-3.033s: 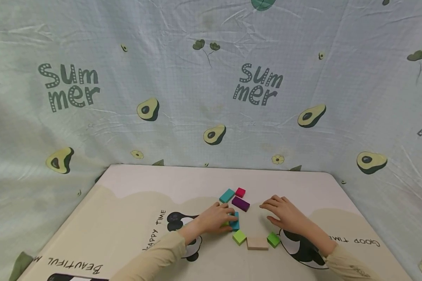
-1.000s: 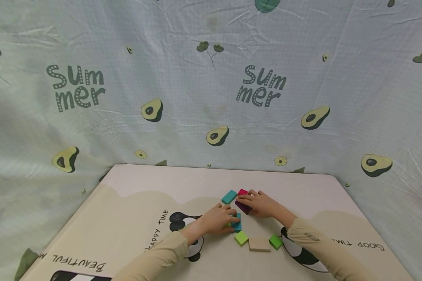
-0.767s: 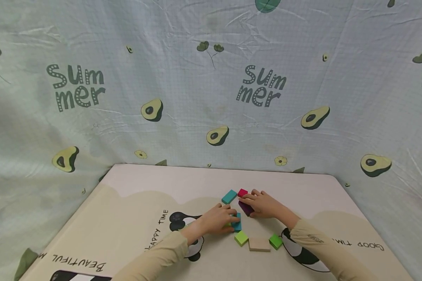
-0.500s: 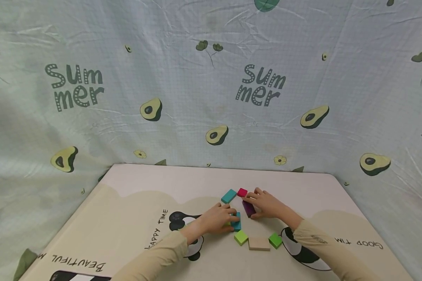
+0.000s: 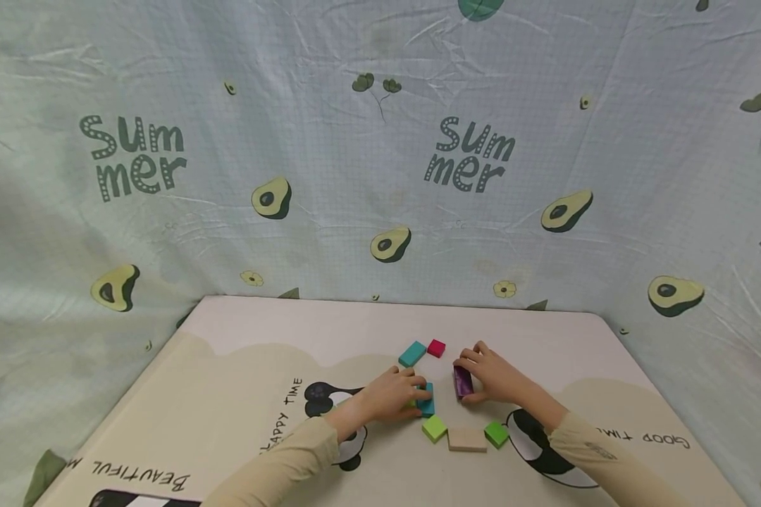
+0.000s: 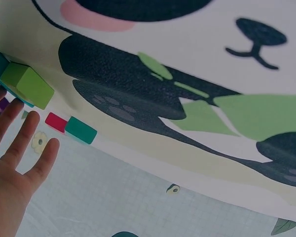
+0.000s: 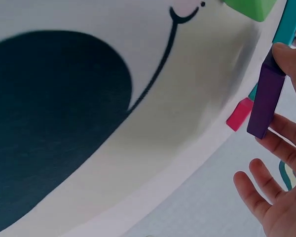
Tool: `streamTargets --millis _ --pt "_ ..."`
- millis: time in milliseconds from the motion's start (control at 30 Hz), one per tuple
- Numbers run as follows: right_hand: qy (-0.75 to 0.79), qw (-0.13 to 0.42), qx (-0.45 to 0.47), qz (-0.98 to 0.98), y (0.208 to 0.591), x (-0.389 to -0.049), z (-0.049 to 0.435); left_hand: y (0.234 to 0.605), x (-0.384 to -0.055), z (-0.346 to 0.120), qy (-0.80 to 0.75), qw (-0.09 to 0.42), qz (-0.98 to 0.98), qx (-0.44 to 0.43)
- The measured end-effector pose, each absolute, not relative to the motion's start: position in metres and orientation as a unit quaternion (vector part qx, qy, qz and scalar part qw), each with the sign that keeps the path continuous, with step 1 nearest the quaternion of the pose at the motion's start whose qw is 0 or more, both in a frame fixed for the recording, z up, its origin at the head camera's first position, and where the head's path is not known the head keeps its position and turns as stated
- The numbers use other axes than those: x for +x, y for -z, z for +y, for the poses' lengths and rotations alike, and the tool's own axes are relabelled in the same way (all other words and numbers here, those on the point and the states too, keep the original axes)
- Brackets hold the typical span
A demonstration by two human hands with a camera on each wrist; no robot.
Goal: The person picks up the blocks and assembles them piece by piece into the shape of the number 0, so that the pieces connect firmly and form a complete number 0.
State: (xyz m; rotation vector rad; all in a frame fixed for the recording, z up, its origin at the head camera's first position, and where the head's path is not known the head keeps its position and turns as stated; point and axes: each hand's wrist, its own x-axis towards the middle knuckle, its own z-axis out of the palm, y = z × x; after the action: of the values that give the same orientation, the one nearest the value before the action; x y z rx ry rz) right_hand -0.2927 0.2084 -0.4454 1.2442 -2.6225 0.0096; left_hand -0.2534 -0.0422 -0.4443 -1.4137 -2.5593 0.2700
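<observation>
In the head view, a person's two hands work over a cream tabletop [image 5: 241, 408] printed with pandas and lettering. The right hand [image 5: 497, 377] grips a purple block [image 5: 463, 382] by its ends, thumb at the near end and fingers at the far one; whether it rests on the surface I cannot tell. The left hand [image 5: 387, 396] has thumb and forefinger on a near teal block [image 5: 426, 401], with a lime block partly hidden under the palm side. Beyond them lie a far teal block [image 5: 412, 353] and, just beside it, a red cube [image 5: 436, 348]. Nearer the person, a lime cube [image 5: 434, 428], a plain wooden block [image 5: 466, 440] and a green cube [image 5: 497, 434] form a row. A cloth [image 5: 330, 141] printed with avocados and "summer" stands behind.

In the left wrist view, the left hand's remaining fingers are spread apart, one reaching the near teal block, against which the lime block sits. The purple block shows at the left edge.

In the right wrist view, the purple block is pinched between thumb and fingers, the other two fingers standing free. The red cube appears beside it, and the near teal block above.
</observation>
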Motion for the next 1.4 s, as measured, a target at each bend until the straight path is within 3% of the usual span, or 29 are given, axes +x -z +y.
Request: streamTargets --millis 367,733,1033,1400 --pt "-0.019 0.108 0.38 -0.919 0.447 -0.274 0.234 0.447 -0.254 -0.043 -0.076 0.113 -0.861 -0.49" --pt "-0.01 0.191 0.413 -0.891 0.453 -0.262 0.258 0.448 -0.254 -0.043 -0.079 0.109 -0.863 -0.487" --pt "-0.016 0.151 0.387 -0.91 0.453 -0.253 0.264 0.448 -0.254 -0.043 -0.082 0.103 -0.865 -0.483" --pt "-0.009 0.17 0.416 -0.894 0.457 -0.248 0.265 0.448 -0.253 -0.043 -0.079 0.107 -0.863 -0.487"
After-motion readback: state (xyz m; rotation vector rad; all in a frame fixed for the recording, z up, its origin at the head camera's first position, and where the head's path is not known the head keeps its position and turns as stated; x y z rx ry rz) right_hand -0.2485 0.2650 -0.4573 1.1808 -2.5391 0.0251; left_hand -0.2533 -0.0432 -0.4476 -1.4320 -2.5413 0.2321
